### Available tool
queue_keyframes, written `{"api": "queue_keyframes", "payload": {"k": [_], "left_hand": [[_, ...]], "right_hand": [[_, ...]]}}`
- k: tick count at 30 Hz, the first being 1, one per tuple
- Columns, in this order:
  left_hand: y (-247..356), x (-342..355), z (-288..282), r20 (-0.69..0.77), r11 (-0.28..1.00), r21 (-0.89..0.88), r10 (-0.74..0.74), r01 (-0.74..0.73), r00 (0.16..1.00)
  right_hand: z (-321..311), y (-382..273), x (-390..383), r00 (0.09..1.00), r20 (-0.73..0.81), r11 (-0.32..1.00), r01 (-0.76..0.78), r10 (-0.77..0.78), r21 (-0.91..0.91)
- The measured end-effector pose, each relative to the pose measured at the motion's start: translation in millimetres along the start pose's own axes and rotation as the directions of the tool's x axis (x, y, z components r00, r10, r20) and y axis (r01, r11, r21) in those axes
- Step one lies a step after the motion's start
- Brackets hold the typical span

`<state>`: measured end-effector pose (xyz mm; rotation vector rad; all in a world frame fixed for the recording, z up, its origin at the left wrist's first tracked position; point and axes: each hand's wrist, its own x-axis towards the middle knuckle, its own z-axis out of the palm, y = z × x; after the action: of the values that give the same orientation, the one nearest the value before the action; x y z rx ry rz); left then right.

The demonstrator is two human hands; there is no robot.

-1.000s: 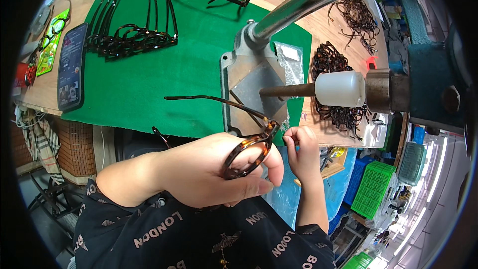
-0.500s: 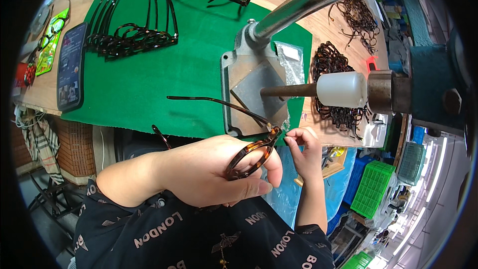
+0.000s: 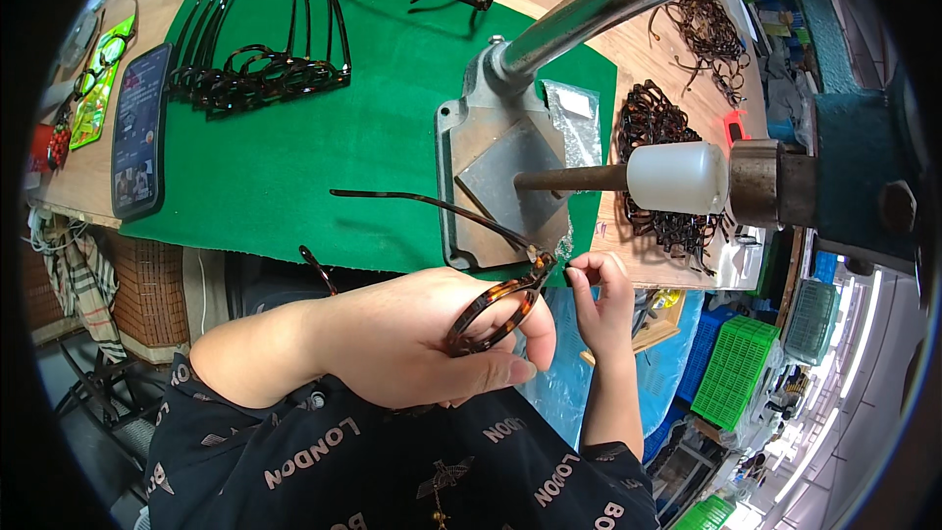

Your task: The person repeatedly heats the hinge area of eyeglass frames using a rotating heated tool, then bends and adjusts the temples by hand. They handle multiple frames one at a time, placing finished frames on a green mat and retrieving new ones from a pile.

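Observation:
My left hand (image 3: 407,334) is closed around a tortoiseshell eyeglass frame (image 3: 488,302). One rim faces up over the fingers, and a dark temple arm (image 3: 432,202) reaches out to the left across the press base. The other temple tip (image 3: 316,268) shows past my left wrist; the rest of the front is hidden by the hand. Beside the hinge corner, my right hand (image 3: 606,302) makes a pinch with thumb and forefinger. A small dark thing shows at those fingertips, too little to name. Clear plastic bits (image 3: 563,240) lie just beyond it.
A hand press with a grey base (image 3: 446,152), steel plate (image 3: 510,177), slanting steel lever (image 3: 608,10) and white cylinder (image 3: 677,178) stands ahead. Glasses frames lie in a row (image 3: 265,79) on the green mat (image 3: 383,128), with more piled right (image 3: 657,167). A phone (image 3: 140,132) sits left.

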<state>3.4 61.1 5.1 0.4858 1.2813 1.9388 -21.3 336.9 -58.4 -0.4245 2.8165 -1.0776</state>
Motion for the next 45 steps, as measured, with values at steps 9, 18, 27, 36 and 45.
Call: {"api": "queue_keyframes", "payload": {"k": [9, 18, 27, 36, 45], "left_hand": [[1, 1, 0, 0.011, 1.0, 0.0, -0.008, 0.008, 1.0], [-1, 1, -1, 0.024, 1.0, 0.004, 0.014, -0.014, 1.0], [-2, 1, -1, 0.029, 1.0, 0.005, 0.026, -0.026, 0.999], [-1, 2, -1, 0.035, 0.998, 0.047, 0.029, -0.03, 0.999], [-2, 0, -2, 0.027, 1.0, 0.015, 0.025, -0.026, 0.999]], "right_hand": [[0, 0, -2, 0.988, 0.032, 0.975, 0.152, -0.149, -0.16], [0, 2, -2, 0.995, 0.0, 0.989, 0.102, -0.103, -0.102], [-1, 5, 0, 0.987, 0.035, 0.978, 0.159, -0.156, -0.137], [-6, -13, 10, 0.986, 0.144, 0.975, 0.111, -0.085, -0.19], [-15, -7, 11, 0.99, 0.133, 0.999, -0.046, 0.045, 0.008]]}}
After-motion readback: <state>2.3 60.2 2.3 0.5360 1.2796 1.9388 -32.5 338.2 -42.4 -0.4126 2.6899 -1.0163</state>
